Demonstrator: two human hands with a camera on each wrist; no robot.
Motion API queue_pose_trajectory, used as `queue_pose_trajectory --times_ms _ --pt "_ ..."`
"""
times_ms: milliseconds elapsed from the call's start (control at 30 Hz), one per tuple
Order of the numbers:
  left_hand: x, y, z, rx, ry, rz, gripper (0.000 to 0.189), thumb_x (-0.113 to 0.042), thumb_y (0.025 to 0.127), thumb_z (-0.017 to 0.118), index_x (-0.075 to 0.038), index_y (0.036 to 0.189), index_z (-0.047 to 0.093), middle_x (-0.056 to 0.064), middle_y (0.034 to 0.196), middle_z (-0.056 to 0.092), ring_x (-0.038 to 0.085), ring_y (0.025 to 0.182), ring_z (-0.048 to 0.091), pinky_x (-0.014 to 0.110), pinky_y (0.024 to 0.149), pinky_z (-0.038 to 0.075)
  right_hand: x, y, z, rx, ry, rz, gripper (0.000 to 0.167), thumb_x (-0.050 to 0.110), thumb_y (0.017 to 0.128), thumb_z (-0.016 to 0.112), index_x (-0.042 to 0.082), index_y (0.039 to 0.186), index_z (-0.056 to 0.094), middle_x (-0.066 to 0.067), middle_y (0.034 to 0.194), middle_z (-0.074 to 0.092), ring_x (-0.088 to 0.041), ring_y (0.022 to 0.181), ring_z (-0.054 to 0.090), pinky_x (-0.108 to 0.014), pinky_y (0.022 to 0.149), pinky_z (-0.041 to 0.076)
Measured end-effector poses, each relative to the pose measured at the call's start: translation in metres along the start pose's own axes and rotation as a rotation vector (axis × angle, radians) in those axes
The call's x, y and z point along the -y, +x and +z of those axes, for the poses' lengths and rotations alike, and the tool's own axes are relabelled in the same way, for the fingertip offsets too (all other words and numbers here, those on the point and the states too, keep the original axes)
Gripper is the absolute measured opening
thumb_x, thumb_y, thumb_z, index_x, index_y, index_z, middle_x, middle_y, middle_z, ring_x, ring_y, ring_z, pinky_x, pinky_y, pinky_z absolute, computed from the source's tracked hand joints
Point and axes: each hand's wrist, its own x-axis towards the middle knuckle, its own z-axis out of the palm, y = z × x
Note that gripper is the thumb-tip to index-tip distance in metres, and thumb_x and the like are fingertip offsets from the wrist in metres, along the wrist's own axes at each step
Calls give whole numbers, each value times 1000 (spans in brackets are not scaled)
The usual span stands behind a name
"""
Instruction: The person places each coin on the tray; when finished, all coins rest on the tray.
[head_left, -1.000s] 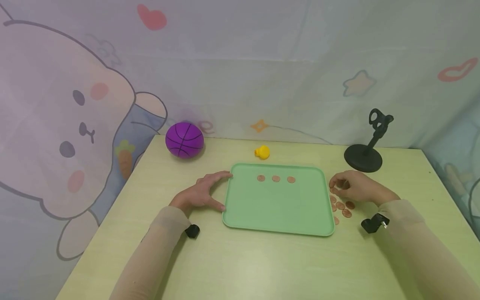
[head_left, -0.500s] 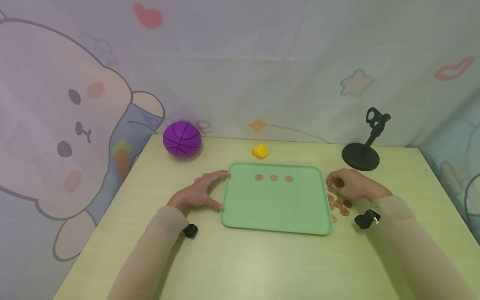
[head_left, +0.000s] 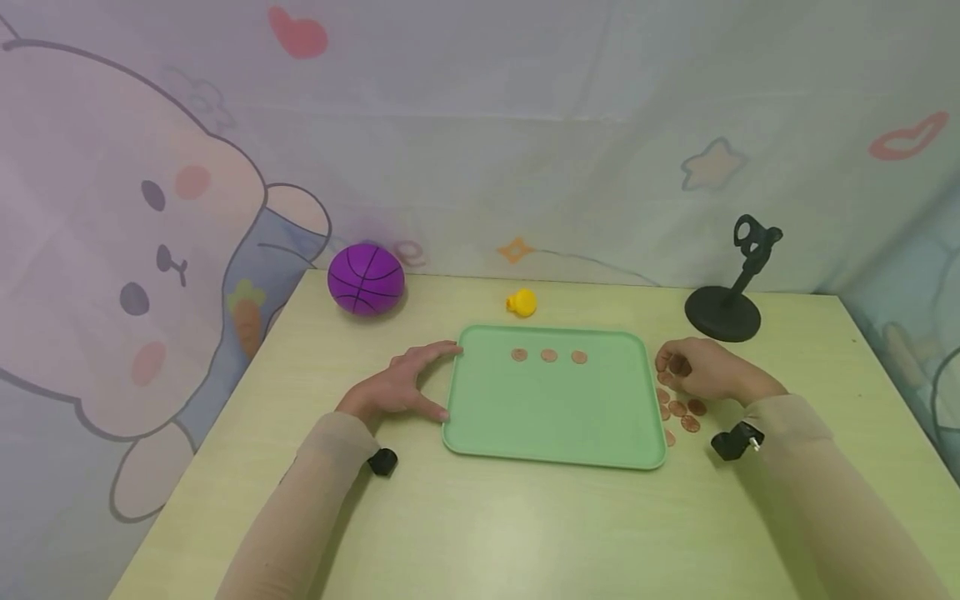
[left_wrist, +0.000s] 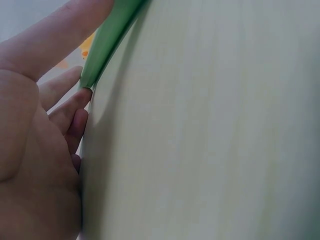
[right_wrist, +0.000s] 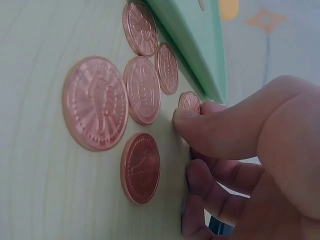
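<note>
A light green tray [head_left: 555, 417] lies on the table, with three copper coins [head_left: 549, 355] in a row near its far edge. My left hand [head_left: 397, 385] is at the tray's left side, thumb and fingers spread along the rim; in the left wrist view a fingertip meets the green rim [left_wrist: 107, 50]. Beyond the tray's right edge, my right hand [head_left: 705, 368] pinches a copper coin [right_wrist: 189, 101] between thumb and index finger, low over the table. Several loose copper coins [head_left: 677, 408] lie just in front of that hand, one bearing a pointing-hand design [right_wrist: 96, 103].
A purple ball [head_left: 366, 279] with basketball lines sits at the back left. Behind the tray is a small yellow toy [head_left: 522, 302]. A black stand [head_left: 722, 313] with a round base rises at the back right. A printed curtain [head_left: 480, 150] hangs behind the table.
The view has shifted slightly with the head. Both hands keep nearly the same place, left at the tray rim and right at the coin.
</note>
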Motion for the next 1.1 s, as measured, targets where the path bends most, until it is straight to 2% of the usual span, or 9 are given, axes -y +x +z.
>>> queue_pose_trajectory --times_ms 433,633,900,1100 --pt "-1 0 2 4 -11 7 109 -39 69 98 -36 161 39 -6 173 25 33 157 17 67 123 9 -2 -7 -1 -8 40 -5 10 8 94 76 10 96 67 2 85 64 -16 80 58 -30 73 50" --pt "-2 -1 0 -3 -15 12 109 -38 69 99 -36 161 40 -4 173 27 34 157 18 68 123 9 0 -9 -3 13 95 -13 7 6 96 74 8 97 67 1 84 63 -17 80 57 -28 70 49" --pt "-2 -1 1 2 -25 15 108 -37 70 99 -35 161 41 -3 173 27 35 157 17 68 123 8 1 -12 -2 -40 89 -26 12 2 94 74 12 99 71 0 92 68 -17 85 64 -33 76 54" --pt "-4 -1 1 0 -26 14 108 -37 70 99 -34 161 41 -4 172 27 34 157 18 68 122 8 -3 -14 -2 -52 94 -44 12 7 96 75 9 108 77 1 97 73 -17 88 68 -30 77 57"
